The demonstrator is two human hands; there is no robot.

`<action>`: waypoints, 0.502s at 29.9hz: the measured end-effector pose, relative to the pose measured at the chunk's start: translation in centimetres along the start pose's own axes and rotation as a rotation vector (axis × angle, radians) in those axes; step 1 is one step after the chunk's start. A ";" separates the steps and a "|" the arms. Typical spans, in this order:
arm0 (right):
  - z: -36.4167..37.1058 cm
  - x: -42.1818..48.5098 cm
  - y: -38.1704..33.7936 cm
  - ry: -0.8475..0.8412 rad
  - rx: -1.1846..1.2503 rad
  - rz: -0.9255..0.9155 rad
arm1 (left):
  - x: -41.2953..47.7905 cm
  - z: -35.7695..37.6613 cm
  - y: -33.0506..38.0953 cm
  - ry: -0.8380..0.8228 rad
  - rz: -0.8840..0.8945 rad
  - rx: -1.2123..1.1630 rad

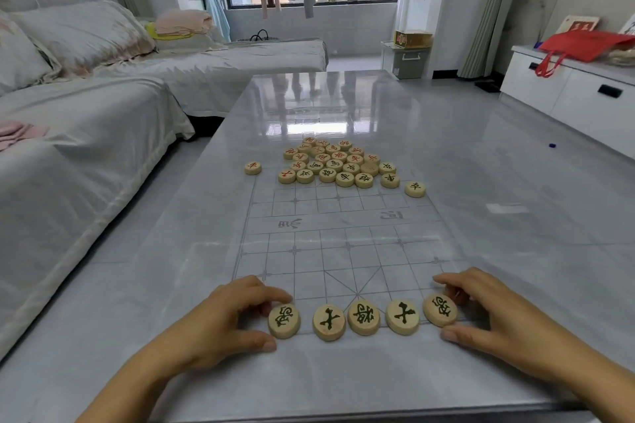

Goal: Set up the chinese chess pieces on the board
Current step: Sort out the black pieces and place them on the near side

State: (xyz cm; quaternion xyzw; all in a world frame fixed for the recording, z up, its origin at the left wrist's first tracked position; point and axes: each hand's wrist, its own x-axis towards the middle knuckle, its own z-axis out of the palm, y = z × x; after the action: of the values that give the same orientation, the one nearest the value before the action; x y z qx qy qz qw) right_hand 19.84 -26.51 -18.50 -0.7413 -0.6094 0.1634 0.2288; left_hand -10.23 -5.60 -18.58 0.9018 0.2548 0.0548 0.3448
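The left fingers (280,295) curl over the far side of the left piece (284,320), and the thumb lies just beside its near side, so the left hand (220,316) has it in a light pinch. The right fingers (457,294) sit behind the right piece (440,310) with the thumb under its near side. The right hand (498,316) holds that one the same way, and it looks slightly tipped, not quite flat.

Both pieces bear the same black character, which I take to be why the hands work as a mirrored pair, each setting one end of the row (363,317). Three black-marked pieces already lie between them, along the board's (343,251) nearest line by the near edge of the table (343,374).

The two held pieces seem close to their marks and need only small nudges. The left one stands a little apart from its neighbour, while the right one nearly touches.

Most of the work remains. The heap (335,161), red and black mixed, lies over the board's far end. One loose piece (253,167) sits by the board's far left corner and another (415,189) by its far right.
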 end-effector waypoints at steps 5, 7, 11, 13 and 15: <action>0.5 0.0 -0.4 0.056 -0.027 -0.015 | 0.1 0.8 0.3 0.097 -0.006 -0.044; 0.6 0.1 -0.4 0.065 -0.036 -0.021 | 0.1 0.8 0.1 0.111 -0.009 -0.043; 0.6 0.1 -0.3 0.068 -0.024 -0.017 | 0.0 1.0 0.1 0.129 -0.011 -0.042; 0.6 0.2 -0.4 0.073 -0.010 -0.017 | -0.1 1.2 0.1 0.154 -0.024 -0.039; 0.7 0.3 0.0 0.072 0.000 -0.018 | 0.1 1.5 0.1 0.177 -0.029 -0.028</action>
State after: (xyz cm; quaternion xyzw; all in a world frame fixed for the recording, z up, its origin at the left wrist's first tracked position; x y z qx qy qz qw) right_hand 19.54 -26.16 -19.09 -0.7411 -0.6076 0.1346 0.2519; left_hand -9.71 -6.51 -19.61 0.8846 0.2968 0.1330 0.3343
